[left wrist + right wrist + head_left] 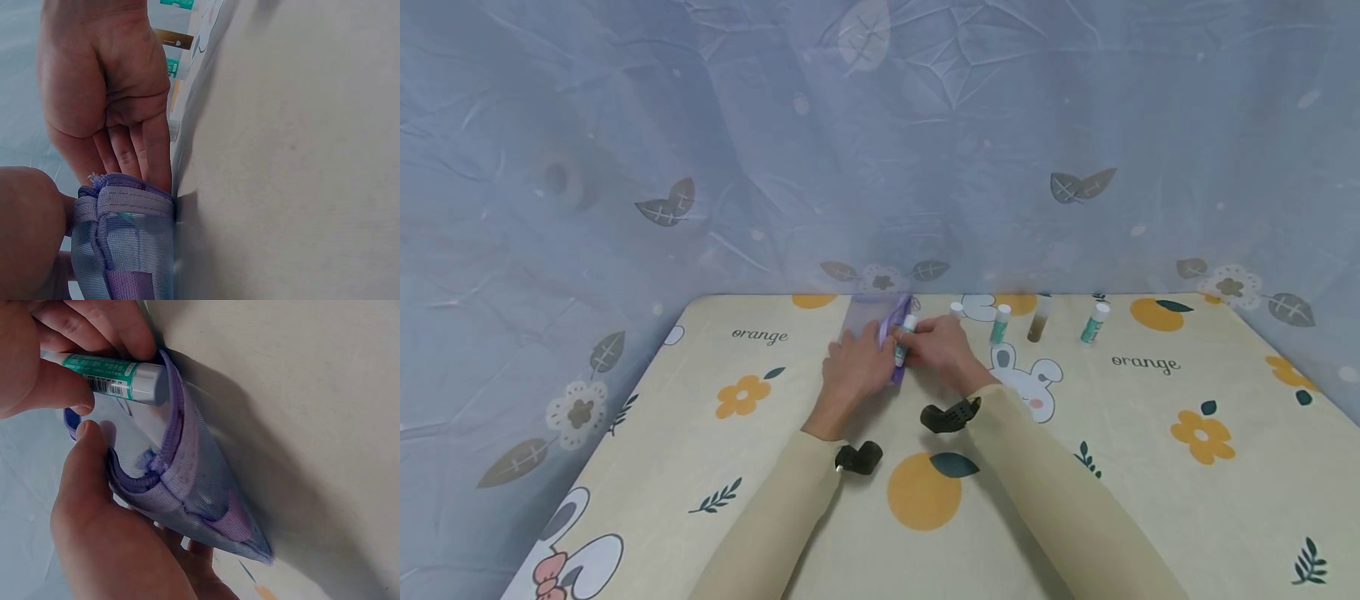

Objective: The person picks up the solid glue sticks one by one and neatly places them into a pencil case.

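Observation:
A purple mesh zip pouch (867, 312) is held by my left hand (862, 364), its thumb over the rim and its fingers beneath in the right wrist view. The pouch's mouth (175, 419) gapes open there. My right hand (942, 345) pinches a green-and-white glue stick (112, 377) between thumb and fingers. The glue stick's grey-white end lies just at the pouch's mouth, beside the zip edge. In the left wrist view the pouch (134, 244) hides the right fingertips and most of the glue stick.
Right of the hands stand a glue stick (1000, 325), a brown-and-clear tube (1037, 323) and another glue stick (1094, 323). A white cap (956, 308) shows behind the right hand. A blue-grey curtain (880, 150) hangs behind the patterned tablecloth (805, 517).

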Available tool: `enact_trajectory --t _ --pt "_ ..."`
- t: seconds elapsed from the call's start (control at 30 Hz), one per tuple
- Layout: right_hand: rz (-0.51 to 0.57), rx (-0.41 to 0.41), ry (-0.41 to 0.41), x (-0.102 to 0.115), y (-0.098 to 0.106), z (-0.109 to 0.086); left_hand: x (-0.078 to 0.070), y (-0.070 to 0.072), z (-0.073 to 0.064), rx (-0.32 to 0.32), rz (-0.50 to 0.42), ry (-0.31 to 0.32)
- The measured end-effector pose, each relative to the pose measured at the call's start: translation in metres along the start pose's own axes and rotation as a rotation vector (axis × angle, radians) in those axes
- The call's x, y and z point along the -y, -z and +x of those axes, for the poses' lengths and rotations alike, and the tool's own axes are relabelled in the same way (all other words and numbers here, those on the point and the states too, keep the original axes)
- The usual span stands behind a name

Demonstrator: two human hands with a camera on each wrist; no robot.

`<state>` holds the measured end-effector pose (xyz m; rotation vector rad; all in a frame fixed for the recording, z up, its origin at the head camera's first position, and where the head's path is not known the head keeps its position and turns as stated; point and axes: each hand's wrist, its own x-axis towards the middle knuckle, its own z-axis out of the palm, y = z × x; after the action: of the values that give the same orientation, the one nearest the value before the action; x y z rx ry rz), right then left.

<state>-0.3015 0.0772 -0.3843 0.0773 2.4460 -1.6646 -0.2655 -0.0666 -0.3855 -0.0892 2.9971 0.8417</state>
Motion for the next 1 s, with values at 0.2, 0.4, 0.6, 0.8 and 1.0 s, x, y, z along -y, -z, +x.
enact_trajectory --t 0.2,0.4,0.6,0.8,1.0 --pt "-0.017 0.01 -0.004 0.0018 -0.0013 0.0034 0.0002 -0.0008 0.0002 -0.006 0.0 0.004" --pt "-0.029 0.011 -0.039 0.0038 -0.0016 0.0053 -0.0004 -0.0002 -0.0001 -0.006 0.003 -0.003" --pt "-0.036 0.017 -0.056 0.0036 -0.0015 0.0053 -0.0014 0.0008 -0.0013 0.0 0.001 0.0" --pt "-0.029 0.019 -0.068 0.003 -0.0023 0.0058 -0.0012 0.0013 -0.0009 0.006 0.004 0.006" --pt "0.006 0.024 -0.078 0.0021 -0.0026 0.0052 -0.0015 0.0016 -0.0013 0.006 0.015 0.008"
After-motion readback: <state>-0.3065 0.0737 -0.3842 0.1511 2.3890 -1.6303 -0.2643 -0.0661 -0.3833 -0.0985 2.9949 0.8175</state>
